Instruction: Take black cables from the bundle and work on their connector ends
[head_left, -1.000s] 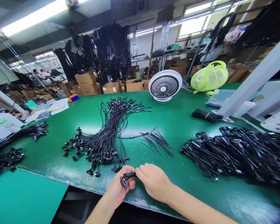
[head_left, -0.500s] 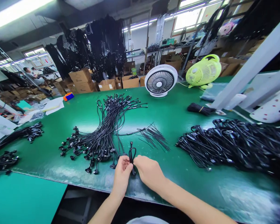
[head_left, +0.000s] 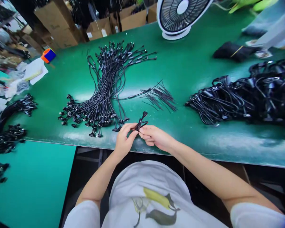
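Near the front edge of the green table, a short black cable [head_left: 141,123] is folded into a small loop, its plug end sticking up. My left hand [head_left: 125,136] pinches the bundle from the left, thumb and fingers closed. From the right, my right hand [head_left: 155,135] has its fingertips closed at the same bundle; whether they hold the cable or a thin tie is too small to tell. Just beyond my hands lies a large spread of black cables [head_left: 105,82] with plugs at both ends. Thin black ties [head_left: 160,95] lie loose to its right.
Many looped black cables [head_left: 239,95] are heaped at the right. More cable bundles [head_left: 13,110] lie at the left edge. A white fan [head_left: 175,34] stands at the back, and an orange and blue tape roll [head_left: 48,55] sits back left. Cardboard boxes [head_left: 59,23] are behind the table.
The view has tipped downward, bringing my shirt into sight. The cable bundle, upright before, now leans to the right, and my right hand has turned with its fingers tucked in underneath.
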Motion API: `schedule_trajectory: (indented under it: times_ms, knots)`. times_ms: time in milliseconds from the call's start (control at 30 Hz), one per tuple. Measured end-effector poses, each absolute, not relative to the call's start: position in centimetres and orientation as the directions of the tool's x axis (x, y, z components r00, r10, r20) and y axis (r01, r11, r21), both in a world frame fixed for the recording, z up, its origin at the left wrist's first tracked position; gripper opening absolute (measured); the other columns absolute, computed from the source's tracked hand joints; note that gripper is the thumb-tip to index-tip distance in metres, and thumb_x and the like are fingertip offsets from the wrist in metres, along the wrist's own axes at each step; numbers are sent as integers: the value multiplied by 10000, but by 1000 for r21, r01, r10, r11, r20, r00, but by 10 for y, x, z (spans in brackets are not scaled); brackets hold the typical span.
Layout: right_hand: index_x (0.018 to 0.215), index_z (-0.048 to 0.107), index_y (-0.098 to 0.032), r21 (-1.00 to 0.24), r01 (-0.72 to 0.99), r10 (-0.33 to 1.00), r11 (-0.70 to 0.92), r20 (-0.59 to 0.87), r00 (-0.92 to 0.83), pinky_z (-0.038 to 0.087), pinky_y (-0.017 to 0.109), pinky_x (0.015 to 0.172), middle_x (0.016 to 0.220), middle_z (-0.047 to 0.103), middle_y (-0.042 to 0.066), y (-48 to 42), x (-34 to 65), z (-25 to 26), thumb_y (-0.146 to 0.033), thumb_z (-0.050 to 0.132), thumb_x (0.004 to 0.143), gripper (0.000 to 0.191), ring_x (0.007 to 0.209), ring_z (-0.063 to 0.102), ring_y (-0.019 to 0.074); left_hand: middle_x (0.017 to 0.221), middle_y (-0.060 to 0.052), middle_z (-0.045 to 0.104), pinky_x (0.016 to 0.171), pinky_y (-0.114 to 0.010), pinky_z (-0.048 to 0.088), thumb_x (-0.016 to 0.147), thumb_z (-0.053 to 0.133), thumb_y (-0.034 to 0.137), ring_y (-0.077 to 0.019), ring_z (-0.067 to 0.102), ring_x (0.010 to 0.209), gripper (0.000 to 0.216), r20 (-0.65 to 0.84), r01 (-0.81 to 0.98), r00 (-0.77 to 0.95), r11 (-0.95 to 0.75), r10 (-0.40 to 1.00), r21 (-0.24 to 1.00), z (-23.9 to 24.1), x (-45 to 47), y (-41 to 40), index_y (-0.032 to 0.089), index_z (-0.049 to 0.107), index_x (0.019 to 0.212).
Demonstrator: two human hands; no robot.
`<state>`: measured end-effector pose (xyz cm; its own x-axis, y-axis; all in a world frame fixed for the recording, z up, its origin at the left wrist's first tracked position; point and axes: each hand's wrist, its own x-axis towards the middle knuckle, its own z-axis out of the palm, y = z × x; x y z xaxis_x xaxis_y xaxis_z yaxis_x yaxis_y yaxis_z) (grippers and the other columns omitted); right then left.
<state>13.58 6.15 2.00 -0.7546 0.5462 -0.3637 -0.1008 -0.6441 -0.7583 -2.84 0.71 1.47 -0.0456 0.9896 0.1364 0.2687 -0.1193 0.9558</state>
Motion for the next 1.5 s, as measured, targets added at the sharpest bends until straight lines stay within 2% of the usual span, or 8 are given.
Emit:
schedule_trajectory:
  times_ms: [167, 300, 400, 467, 833, 1067, 1200, 1500]
  knots:
    - [591, 343, -209, -728, -35, 373, -684, -308, -875, 124, 187, 359, 484, 172, -110, 62, 138, 13, -558, 568, 819, 474, 402, 97, 40, 1065, -83, 619, 901, -322, 472, 851, 652, 354, -197, 593, 991, 274, 40, 34, 44, -42, 998, 999, 23, -27, 6, 185, 646, 1067]
    - [699, 509, -182, -979, 203, 873, 30, -73, -482, 397, 256, 520, 619, 464, -5, 57, 144, 22, -599, 479, 885, 458, 534, 424, 106, 996, -60, 650, 870, -296, 471, 843, 649, 371, -172, 610, 929, 300, -143, -161, 35, 147, 989, 976, 22, -26, 10, 184, 606, 1074]
    - [998, 613, -191, -709, 450, 835, 543, 398, -380, 446, 442, 918, 1045, 619, 119, 61, 151, 31, -598, 487, 897, 438, 1011, 571, 257, 896, -28, 637, 791, -263, 466, 882, 577, 347, -133, 584, 804, 244, -237, -182, 84, 248, 968, 951, 21, -22, 12, 180, 591, 1060]
    - [1214, 565, -216, -556, 490, 740, 671, 464, -487, 345, 529, 1059, 1287, 548, 146, 68, 153, 33, -584, 483, 907, 486, 1245, 471, 315, 856, -18, 608, 757, -251, 457, 896, 549, 358, -122, 552, 764, 248, -236, -128, 102, 248, 966, 960, 21, -18, 11, 171, 590, 1054]
    - [1187, 598, -207, -666, 302, 699, 683, 474, -536, 498, 384, 963, 1166, 607, 109, 70, 147, 26, -120, 341, 951, 359, 1132, 569, 192, 819, -1, 500, 522, -240, 346, 877, 546, 552, -62, 397, 536, 576, -268, -100, 156, 285, 951, 953, 17, -7, 1, 171, 522, 1307]
    - [1171, 525, -190, -960, 224, 902, 166, 55, -429, 527, 331, 819, 1141, 611, 79, 78, 143, 27, -205, 521, 818, 354, 954, 634, 175, 874, -18, 558, 583, -230, 402, 871, 599, 383, -97, 464, 629, 497, -264, 76, 132, 255, 956, 964, 24, -8, 2, 185, 487, 1313]
    - [976, 574, -196, -869, 421, 925, 258, 97, -367, 473, 318, 819, 979, 657, 42, 80, 136, 19, -169, 483, 792, 207, 896, 615, 178, 986, -47, 645, 779, -291, 455, 893, 559, 319, -179, 590, 850, 349, -189, 350, 55, 158, 980, 923, 18, -5, 5, 188, 537, 1216]
    - [1139, 459, -134, -624, 684, 891, 379, 45, -452, 478, 343, 709, 1031, 651, 136, 91, 130, 8, -148, 366, 854, 300, 843, 640, 242, 586, 52, 579, 622, -250, 461, 956, 418, 317, -126, 594, 545, 174, -350, 358, 121, 288, 929, 888, 9, -13, 10, 185, 508, 1023]
